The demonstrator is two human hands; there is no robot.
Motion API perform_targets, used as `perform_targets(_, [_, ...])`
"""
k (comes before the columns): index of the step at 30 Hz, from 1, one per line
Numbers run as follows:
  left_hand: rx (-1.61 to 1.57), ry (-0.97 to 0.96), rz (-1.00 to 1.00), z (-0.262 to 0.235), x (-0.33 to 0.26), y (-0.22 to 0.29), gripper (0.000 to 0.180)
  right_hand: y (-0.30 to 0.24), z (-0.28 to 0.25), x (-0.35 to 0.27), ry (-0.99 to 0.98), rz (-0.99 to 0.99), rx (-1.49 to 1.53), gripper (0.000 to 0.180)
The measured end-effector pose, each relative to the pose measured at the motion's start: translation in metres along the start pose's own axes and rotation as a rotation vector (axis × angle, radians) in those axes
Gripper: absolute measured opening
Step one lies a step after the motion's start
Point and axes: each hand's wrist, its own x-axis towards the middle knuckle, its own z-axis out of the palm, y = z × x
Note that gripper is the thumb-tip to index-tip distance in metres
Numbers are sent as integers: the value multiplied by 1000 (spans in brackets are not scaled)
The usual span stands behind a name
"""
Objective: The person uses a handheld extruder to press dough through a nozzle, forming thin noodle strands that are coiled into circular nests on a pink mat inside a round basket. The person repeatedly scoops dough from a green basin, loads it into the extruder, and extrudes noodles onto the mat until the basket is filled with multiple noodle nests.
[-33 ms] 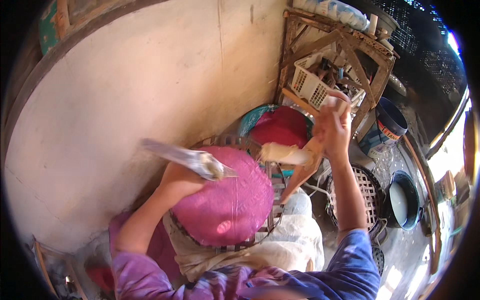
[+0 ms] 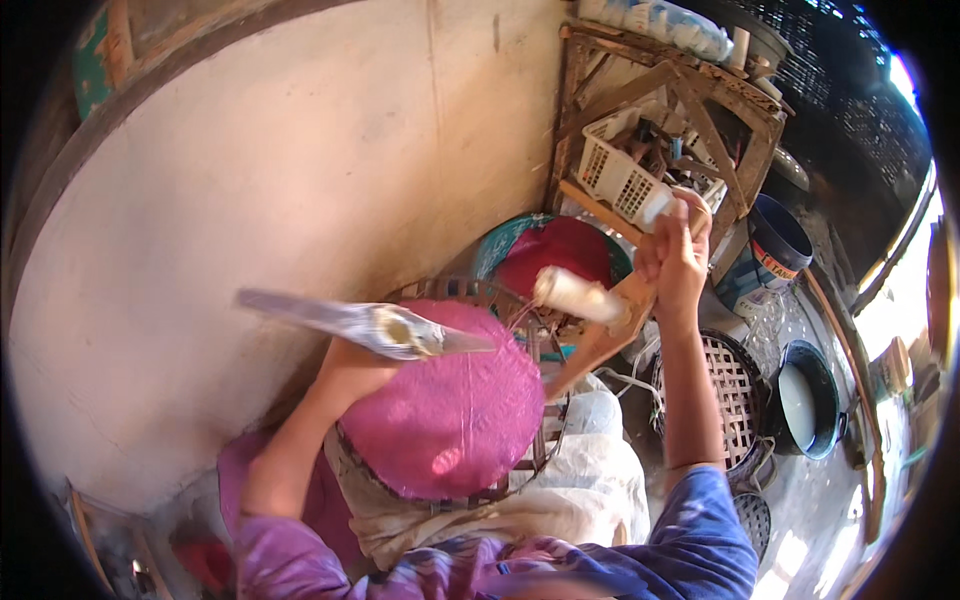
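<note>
My left hand [image 2: 355,372] is closed beneath a tool with a long flat metal head [image 2: 330,318]; a round socket shows at its middle, and motion blurs the ends. The hand hides the handle. The head crosses over a pink rounded bundle [image 2: 445,415], which sits in a woven basket [image 2: 550,425] at my lap. To the right, my right hand [image 2: 680,255] has its fingers curled round the upper end of a wooden piece [image 2: 598,345]. A pale, thick wooden peg [image 2: 578,295] sticks out from it toward the bundle. Something whitish [image 2: 657,203] shows beside the fingertips.
Beyond the bundle stands a teal tub [image 2: 490,248] with red material inside. A wooden rack [image 2: 745,120] holds a white plastic basket [image 2: 610,170] of odds and ends. On the right are a dark bucket [image 2: 782,230], a woven tray [image 2: 735,385] and a black basin [image 2: 825,375]. A pale wall [image 2: 230,180] rises at left.
The metal-headed tool has swung flatter, its blade reaching farther left and its tip farther right. The wooden piece and peg have tilted slightly, and my right fingers have shifted at its top.
</note>
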Motion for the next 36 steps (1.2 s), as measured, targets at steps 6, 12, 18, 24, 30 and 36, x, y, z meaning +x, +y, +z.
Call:
perform_targets(6, [-1437, 261, 129, 90, 37, -10, 43, 99, -28, 13, 464, -83, 562, 20])
perform_targets(12, [-1278, 779, 286, 27, 71, -2, 25, 210, -51, -11, -190, 400, -171, 45])
perform_targets(18, [-41, 792, 59, -37, 63, -32, 37, 255, -218, 50, -690, 420, -2304, 43])
perform_targets(24, [184, 520, 135, -26, 63, -26, 57, 250, -221, 34, -1009, -153, -2203, 27])
perform_targets(30, [444, 339, 402, -20, 61, -6, 38, 77, -171, 57, -945, 426, -1844, 33])
perform_targets(36, [395, 335, 407, -3, 57, 2, 23, -48, -82, -1, -891, 438, -1206, 28])
